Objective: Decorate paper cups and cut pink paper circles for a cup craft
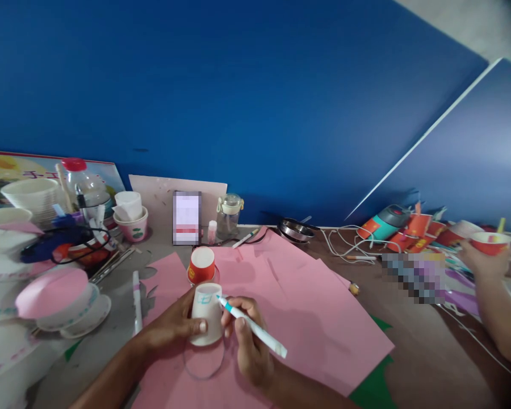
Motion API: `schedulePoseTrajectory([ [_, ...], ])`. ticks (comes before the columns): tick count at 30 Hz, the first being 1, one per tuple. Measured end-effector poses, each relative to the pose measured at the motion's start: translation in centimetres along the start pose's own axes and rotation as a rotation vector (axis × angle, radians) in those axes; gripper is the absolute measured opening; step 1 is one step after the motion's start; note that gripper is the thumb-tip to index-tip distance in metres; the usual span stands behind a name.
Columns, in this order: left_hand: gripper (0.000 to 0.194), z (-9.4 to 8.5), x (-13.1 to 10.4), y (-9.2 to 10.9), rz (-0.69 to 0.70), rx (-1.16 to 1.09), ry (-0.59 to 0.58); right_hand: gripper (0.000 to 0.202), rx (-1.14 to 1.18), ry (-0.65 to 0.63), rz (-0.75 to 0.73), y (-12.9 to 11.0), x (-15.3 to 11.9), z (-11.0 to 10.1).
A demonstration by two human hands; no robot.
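Left hand point(176, 326) grips the white cup point(206, 329) over pink paper point(310, 335), near the red cup point(202, 271). Right hand point(255, 349) pinches the teal-tipped marker point(259, 332), nib by teal lines point(205, 298). Best: brace cup, light pressure, short strokes, skin off possibly wet ink. Poster point(38, 165) reads "手工"; red cup's yellow print illegible. No readable brands.

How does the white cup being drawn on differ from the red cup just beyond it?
The white cup has a pale wall with blue-green lines; the red cup has a red wall with a yellow mark. The left hand holds the white cup, with the pen at its wall; the red cup stands behind it. Both show a white round end on top.
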State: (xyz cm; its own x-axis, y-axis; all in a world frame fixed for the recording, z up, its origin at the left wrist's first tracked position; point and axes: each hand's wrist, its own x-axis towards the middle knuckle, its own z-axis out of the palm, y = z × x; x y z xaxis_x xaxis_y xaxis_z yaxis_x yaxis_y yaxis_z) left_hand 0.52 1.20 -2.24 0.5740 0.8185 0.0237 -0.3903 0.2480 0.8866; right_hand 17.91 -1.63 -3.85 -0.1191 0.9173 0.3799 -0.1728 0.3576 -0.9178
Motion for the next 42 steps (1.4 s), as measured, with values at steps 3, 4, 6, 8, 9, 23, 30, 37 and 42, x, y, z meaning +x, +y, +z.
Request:
schedulePoseTrajectory([
  [3,0.05,-0.4,-0.1,-0.3,-0.015,0.045,0.013,0.03,-0.058,-0.036,-0.057,-0.5,0.1,0.0],
  [4,0.051,-0.5,-0.2,-0.4,-0.021,0.048,0.017,0.03,-0.078,-0.05,-0.095,-0.7,0.2,0.0],
  [6,0.052,-0.5,-0.1,-0.5,-0.039,0.024,0.024,0.03,-0.115,-0.073,-0.198,-1.0,0.3,0.0],
  [8,0.049,-0.4,0.0,-0.5,-0.057,-0.032,0.03,0.03,-0.162,-0.108,-0.297,-1.1,0.5,0.0],
  [9,0.048,-0.3,0.0,-0.5,-0.064,-0.061,0.034,0.03,-0.193,-0.134,-0.336,-1.1,0.5,0.0],
  [23,0.052,-0.3,-0.1,0.3,-0.104,-0.143,0.126,0.038,-0.454,-0.213,-0.565,-0.5,-0.1,0.3],
  [30,0.059,-0.1,-0.2,0.1,-0.086,-0.161,0.093,0.034,-0.446,-0.204,-0.575,-0.3,0.3,0.1],
  [37,0.05,-0.6,-0.4,-0.3,-0.045,-0.198,0.037,0.025,-0.419,-0.143,-0.483,-1.2,0.5,0.0],
  [42,0.05,-0.7,-0.2,-0.4,-0.036,-0.211,0.046,0.023,-0.435,-0.159,-0.498,-1.2,1.0,-0.2],
])
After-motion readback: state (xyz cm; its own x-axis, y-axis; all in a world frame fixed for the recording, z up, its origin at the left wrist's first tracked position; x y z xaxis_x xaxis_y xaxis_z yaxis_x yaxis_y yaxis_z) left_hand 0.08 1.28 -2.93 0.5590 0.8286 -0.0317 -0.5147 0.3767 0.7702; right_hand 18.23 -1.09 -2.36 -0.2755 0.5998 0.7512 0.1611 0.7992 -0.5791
